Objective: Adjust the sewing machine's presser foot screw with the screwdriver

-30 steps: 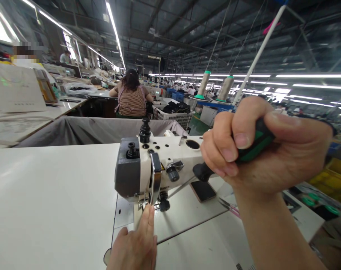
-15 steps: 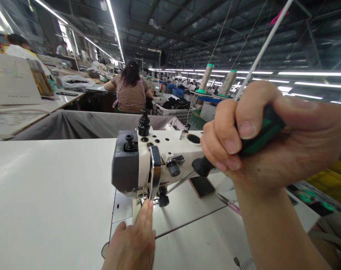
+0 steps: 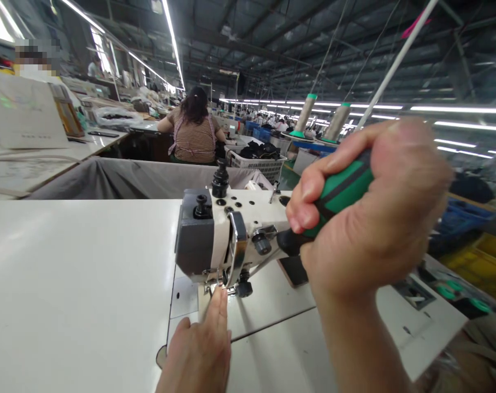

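The right hand (image 3: pixel 375 218), clenched on the green-handled screwdriver (image 3: pixel 338 191), has rolled over since a moment ago, turning it at the sewing machine (image 3: pixel 215 234) while the left hand (image 3: pixel 201 349) steadies underneath, fingers extended.

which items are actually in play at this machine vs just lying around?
In play:
- right hand gripping screwdriver, shaft aimed under the sewing machine head
- left hand, fingertips at the needle area

Lying about:
- thread cones
- basket of dark fabric
- paper bag on the next table
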Demonstrator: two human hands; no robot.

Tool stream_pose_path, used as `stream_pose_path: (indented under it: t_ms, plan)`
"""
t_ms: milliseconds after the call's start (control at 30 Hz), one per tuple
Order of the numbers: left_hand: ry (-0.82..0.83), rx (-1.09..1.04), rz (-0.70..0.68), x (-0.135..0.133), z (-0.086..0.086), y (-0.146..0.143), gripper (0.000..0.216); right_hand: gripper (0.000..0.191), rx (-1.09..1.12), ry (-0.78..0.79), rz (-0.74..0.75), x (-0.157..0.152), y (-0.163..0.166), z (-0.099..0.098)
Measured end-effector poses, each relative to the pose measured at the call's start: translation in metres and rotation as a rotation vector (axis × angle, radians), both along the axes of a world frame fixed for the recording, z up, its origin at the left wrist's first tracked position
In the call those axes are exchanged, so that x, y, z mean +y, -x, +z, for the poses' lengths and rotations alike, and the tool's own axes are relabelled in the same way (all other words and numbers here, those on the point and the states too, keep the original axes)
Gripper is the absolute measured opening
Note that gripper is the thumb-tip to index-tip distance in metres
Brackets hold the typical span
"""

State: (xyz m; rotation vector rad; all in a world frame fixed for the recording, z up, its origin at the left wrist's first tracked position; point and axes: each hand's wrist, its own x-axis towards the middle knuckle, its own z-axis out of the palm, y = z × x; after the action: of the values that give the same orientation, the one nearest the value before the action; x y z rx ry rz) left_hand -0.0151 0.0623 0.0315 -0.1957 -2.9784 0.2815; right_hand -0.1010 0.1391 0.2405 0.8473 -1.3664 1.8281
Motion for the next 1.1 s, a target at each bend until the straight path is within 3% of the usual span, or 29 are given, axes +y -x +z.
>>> stream_pose_path:
  t_ms: [100, 167, 267, 333, 533, 633, 700, 867, 1100]
  plan:
    - [0.019, 0.002, 0.005, -0.001, 0.002, -0.001, 0.049, 0.027, 0.017, 0.019, -0.251, -0.007, -0.004, -0.002]
    - [0.022, -0.016, 0.009, -0.002, 0.004, -0.001, 0.049, 0.021, 0.008, 0.007, -0.312, -0.007, -0.004, -0.003]
    - [0.011, 0.018, -0.009, -0.005, 0.005, 0.000, 0.049, 0.020, -0.012, 0.038, -0.033, 0.001, 0.000, -0.003]
    - [0.033, 0.091, -0.021, -0.006, 0.004, 0.000, 0.049, 0.023, -0.010, -0.008, 0.232, 0.010, 0.006, 0.000]
    - [0.105, 0.172, 0.017, -0.004, 0.006, -0.003, 0.046, 0.011, 0.002, -0.193, 0.802, 0.026, 0.024, 0.016]
    - [0.097, 0.156, 0.022, -0.003, 0.011, -0.004, 0.043, 0.015, -0.005, -0.206, 0.947, 0.025, 0.025, 0.016]
    - [0.068, 0.143, 0.026, -0.002, 0.015, -0.005, 0.041, 0.018, -0.040, -0.152, 0.898, 0.023, 0.021, 0.014]
    - [0.051, 0.077, 0.054, 0.002, 0.023, -0.005, 0.043, 0.018, -0.107, -0.077, 0.574, 0.017, 0.008, 0.009]
    - [-0.016, 0.012, 0.016, 0.000, 0.011, -0.003, 0.048, 0.019, -0.019, 0.055, 0.048, 0.000, 0.002, 0.002]
